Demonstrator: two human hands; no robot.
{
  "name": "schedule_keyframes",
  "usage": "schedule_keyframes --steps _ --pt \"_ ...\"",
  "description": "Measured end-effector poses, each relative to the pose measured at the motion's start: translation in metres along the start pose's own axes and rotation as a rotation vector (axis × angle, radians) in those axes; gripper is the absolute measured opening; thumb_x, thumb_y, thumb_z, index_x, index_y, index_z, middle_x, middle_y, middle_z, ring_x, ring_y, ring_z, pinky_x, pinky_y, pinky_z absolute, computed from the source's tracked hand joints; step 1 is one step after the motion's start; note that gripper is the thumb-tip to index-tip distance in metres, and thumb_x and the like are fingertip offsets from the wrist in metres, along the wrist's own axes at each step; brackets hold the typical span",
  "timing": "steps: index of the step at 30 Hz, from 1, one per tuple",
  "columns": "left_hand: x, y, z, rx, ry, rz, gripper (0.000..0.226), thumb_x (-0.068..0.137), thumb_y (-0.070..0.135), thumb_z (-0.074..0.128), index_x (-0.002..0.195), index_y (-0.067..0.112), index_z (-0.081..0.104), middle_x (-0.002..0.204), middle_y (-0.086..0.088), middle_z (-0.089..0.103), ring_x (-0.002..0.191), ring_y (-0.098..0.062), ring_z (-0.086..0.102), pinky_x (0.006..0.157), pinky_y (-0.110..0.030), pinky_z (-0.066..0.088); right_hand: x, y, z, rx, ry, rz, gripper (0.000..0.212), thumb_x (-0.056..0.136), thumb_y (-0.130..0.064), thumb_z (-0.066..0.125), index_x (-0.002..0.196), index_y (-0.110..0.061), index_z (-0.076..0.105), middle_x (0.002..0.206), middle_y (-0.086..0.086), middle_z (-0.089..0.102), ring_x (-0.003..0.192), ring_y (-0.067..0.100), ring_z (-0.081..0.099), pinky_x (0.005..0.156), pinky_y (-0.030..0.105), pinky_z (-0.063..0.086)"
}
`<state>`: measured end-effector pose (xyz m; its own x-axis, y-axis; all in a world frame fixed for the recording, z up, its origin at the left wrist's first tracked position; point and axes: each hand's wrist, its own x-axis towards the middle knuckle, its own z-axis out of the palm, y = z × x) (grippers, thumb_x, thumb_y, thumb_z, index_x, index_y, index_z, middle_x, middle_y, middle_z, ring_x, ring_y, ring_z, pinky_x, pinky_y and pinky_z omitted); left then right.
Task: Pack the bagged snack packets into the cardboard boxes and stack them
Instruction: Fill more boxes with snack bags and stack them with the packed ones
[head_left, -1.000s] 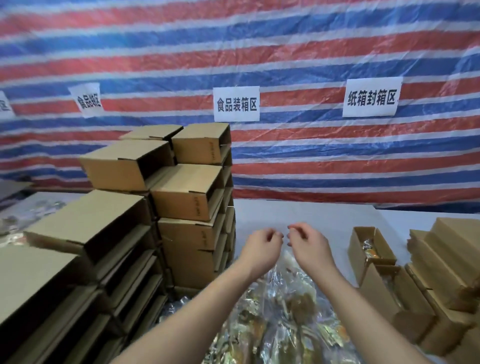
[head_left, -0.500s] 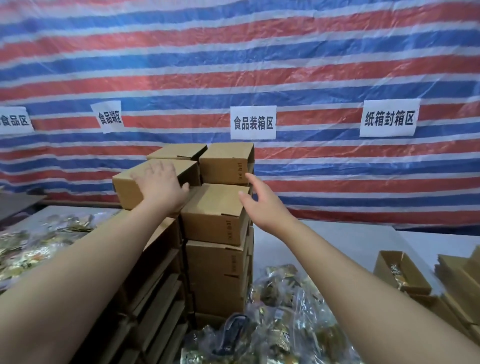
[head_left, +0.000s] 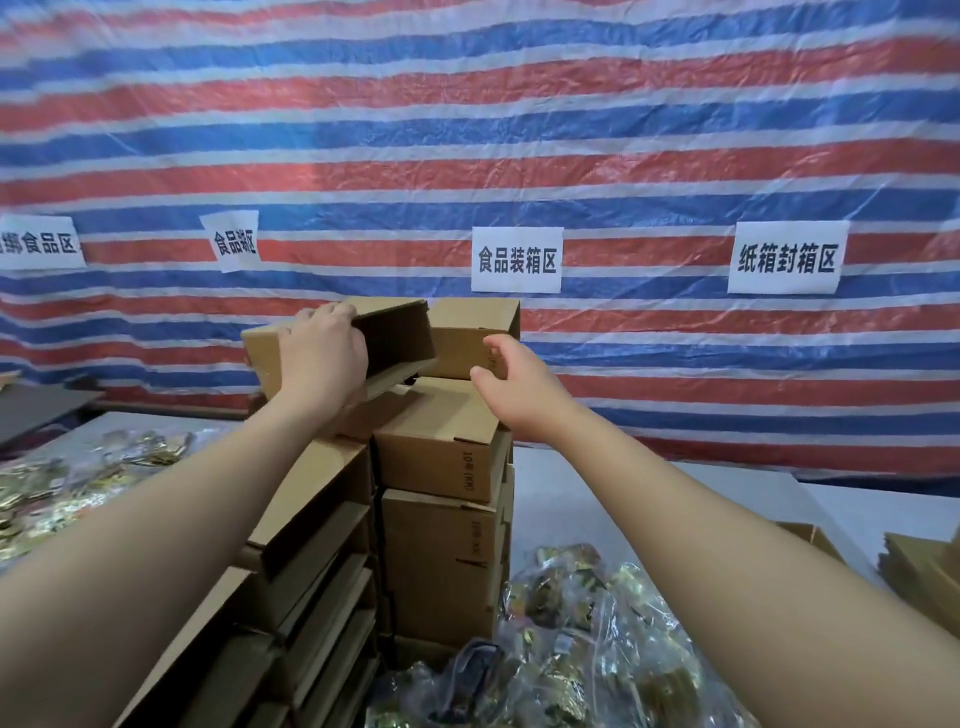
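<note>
Four paper signs (head_left: 517, 259) on striped tarp (head_left: 571, 130) behind grey table (head_left: 649, 499); left hand (head_left: 324, 358) gripping box (head_left: 384, 338), right hand (head_left: 519, 379) spread.

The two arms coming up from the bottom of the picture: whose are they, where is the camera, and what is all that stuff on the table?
There is no machine here. A person wears a wide-angle camera on the head, so you see that person's own arms reaching forward.

The left hand grips a tilted, open cardboard box at the top of the stacks of boxes. The right hand is open beside it and holds nothing.

On the grey table lie clear bags of snack packets in front, and loose gold-coloured packets at the left. More cardboard shows at the right edge. Behind hangs a striped tarpaulin with paper signs in Chinese.
</note>
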<state>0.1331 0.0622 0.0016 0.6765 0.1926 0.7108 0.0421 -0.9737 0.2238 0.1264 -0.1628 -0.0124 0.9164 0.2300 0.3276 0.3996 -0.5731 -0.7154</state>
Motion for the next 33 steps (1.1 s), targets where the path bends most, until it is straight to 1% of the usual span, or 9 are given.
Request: schedule_keyframes --steps 5,10,14,17,19,23,27,30,33 --pt "0.013 0.031 -0.058 -0.276 0.055 0.067 0.029 0.096 0.016 0.043 0.115 0.01 0.065 0.108 -0.012 0.066 0.101 -0.031 0.059 0.087 -0.045 0.052 0.019 -0.032 -0.037 -0.073 0.089 -0.046 0.067 0.099 -0.03 0.055 0.156 -0.019 0.022 0.161 0.005 0.027 0.145 0.026 0.031 0.116 0.042 0.031" --pt "0.009 0.068 -0.092 -0.619 -0.053 0.086 0.027 0.093 0.014 0.045 0.108 0.022 0.067 0.091 0.004 0.063 0.084 -0.004 0.056 0.067 -0.018 0.043 0.023 -0.05 -0.093 -0.231 0.266 -0.09 0.072 0.092 -0.025 0.062 0.154 -0.019 0.026 0.157 0.009 0.031 0.14 0.029 0.037 0.11 0.039 0.035" --pt "-0.008 0.097 -0.088 -0.773 -0.197 0.105 0.024 0.095 0.011 0.048 0.104 0.022 0.067 0.095 0.008 0.065 0.092 -0.006 0.058 0.076 -0.025 0.05 0.002 -0.034 -0.131 -0.394 0.271 -0.085 0.035 0.093 -0.023 0.061 0.126 -0.016 0.054 0.124 0.011 0.059 0.112 0.03 0.056 0.092 0.037 0.047" --pt "-0.029 0.12 -0.071 -0.915 -0.277 -0.034 0.029 0.095 0.01 0.046 0.09 0.03 0.067 0.089 0.01 0.063 0.085 -0.007 0.057 0.068 -0.026 0.048 -0.032 -0.01 -0.14 -0.502 0.237 -0.101 0.009 0.097 -0.026 0.058 0.105 -0.024 0.054 0.104 0.002 0.057 0.094 0.022 0.053 0.078 0.033 0.041" --pt "-0.055 0.138 -0.053 -0.97 -0.318 -0.117 0.028 0.093 0.011 0.048 0.084 0.03 0.065 0.087 0.008 0.062 0.085 -0.011 0.057 0.067 -0.025 0.045 -0.059 0.013 -0.138 -0.594 0.221 -0.092 0.011 0.098 -0.027 0.057 0.108 -0.026 0.056 0.101 -0.001 0.055 0.091 0.019 0.049 0.077 0.032 0.037" --pt "-0.125 0.165 -0.016 -0.984 -0.442 -0.113 0.022 0.091 0.008 0.054 0.103 0.014 0.07 0.099 0.001 0.067 0.098 -0.014 0.063 0.088 -0.032 0.054 -0.119 0.071 -0.127 -0.681 0.237 -0.005 0.006 0.097 -0.027 0.057 0.099 -0.024 0.053 0.097 0.003 0.058 0.089 0.025 0.054 0.073 0.034 0.04" --pt "-0.202 0.177 0.024 -0.99 -0.661 -0.108 0.024 0.091 0.006 0.057 0.111 0.014 0.068 0.107 -0.001 0.068 0.106 -0.016 0.062 0.099 -0.042 0.051 -0.193 0.132 -0.107 -0.683 0.197 0.123 0.014 0.098 -0.03 0.054 0.087 -0.027 0.047 0.088 -0.005 0.051 0.08 0.022 0.055 0.069 0.034 0.044" --pt "-0.254 0.183 0.055 -0.941 -0.843 -0.226 0.048 0.094 0.023 0.062 0.14 0.018 0.049 0.123 0.001 0.058 0.115 -0.015 0.056 0.105 -0.041 0.047 -0.24 0.171 -0.091 -0.684 0.159 0.231 0.014 0.098 -0.029 0.054 0.086 -0.024 0.049 0.087 -0.002 0.055 0.081 0.028 0.061 0.064 0.036 0.044" --pt "-0.301 0.187 0.082 -0.94 -1.036 -0.402 0.043 0.095 0.032 0.062 0.136 0.025 0.049 0.131 0.003 0.057 0.111 -0.012 0.059 0.092 -0.027 0.052 -0.275 0.198 -0.072 -0.676 0.075 0.349 0.014 0.099 -0.028 0.052 0.087 -0.023 0.046 0.088 -0.002 0.053 0.085 0.03 0.063 0.065 0.038 0.044"
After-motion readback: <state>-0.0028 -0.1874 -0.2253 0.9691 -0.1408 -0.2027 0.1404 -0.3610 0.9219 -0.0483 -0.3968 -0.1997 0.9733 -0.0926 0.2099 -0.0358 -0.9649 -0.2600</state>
